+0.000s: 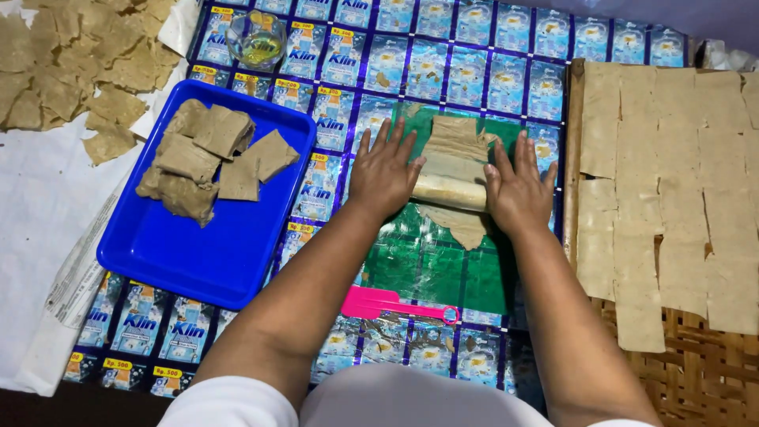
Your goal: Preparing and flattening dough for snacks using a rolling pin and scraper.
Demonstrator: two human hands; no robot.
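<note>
Woven bamboo tray point(696, 372) bearing rows of thin tan dough sheets point(672, 190), blue rectangular plastic tray point(190, 261) holding thick tan dough slabs point(209, 154), green plastic sheet point(443, 269) under flattened tan dough point(457, 138), left hand point(385, 174) and right hand point(518, 190) apart, flat, fingers spread, pressing pale cylindrical rolling pin point(449, 192), small clear glass bowl point(256, 38) of yellowish liquid

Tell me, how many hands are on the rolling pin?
2. The left hand presses on the left end of the rolling pin, and the right hand presses on its right end, over the dough. No other hands are in view.
</note>
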